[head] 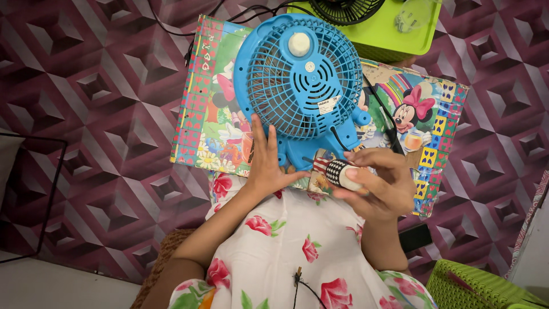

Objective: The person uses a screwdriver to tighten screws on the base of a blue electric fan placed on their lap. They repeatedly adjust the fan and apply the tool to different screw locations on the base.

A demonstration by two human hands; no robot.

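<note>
A blue table fan (300,80) lies face down on a colourful cartoon-printed board (211,103) across my lap, its rear grille and white hub up. My left hand (266,163) rests flat on the board against the fan's base, fingers pointing up. My right hand (380,183) grips a screwdriver (337,171) with a black-and-white handle and red-striped collar, its tip aimed left at the fan's base. A black cord (380,111) runs from the fan across the board.
A lime-green tray (394,40) with a black fan grille (343,8) stands beyond the board. A green basket (474,286) sits at lower right, a black phone (416,237) beside my right arm. Maroon patterned mat covers the floor; a black wire frame stands left.
</note>
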